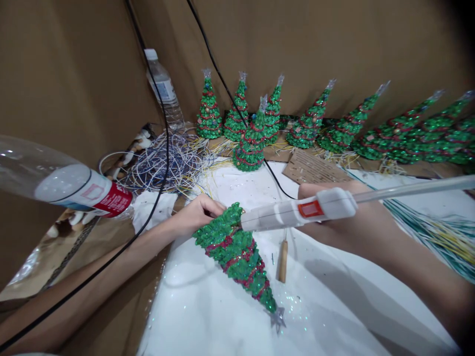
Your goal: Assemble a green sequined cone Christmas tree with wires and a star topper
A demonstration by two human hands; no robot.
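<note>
A glittery green Christmas tree ornament point(241, 254) with red garlands lies tilted over the white table, its clear star point(277, 319) pointing down toward me. My left hand point(202, 212) is closed on the tree's base end; its fingertips are partly hidden behind it. In my right hand point(326, 198) is a white hot glue gun point(274, 215) with an orange-red window and a clear glue stick running out of its back. The gun's front end meets the tree near its base. Most of my right fingers are hidden behind the gun.
Several finished-looking trees point(210, 111) stand along the back, one nearer the middle. Tangled wires point(163, 160) and two plastic bottles point(107, 198) are at the left. A wooden-handled awl point(283, 262) lies on the white table point(208, 316). Green and yellow wires point(438, 227) lie right; black cords hang across.
</note>
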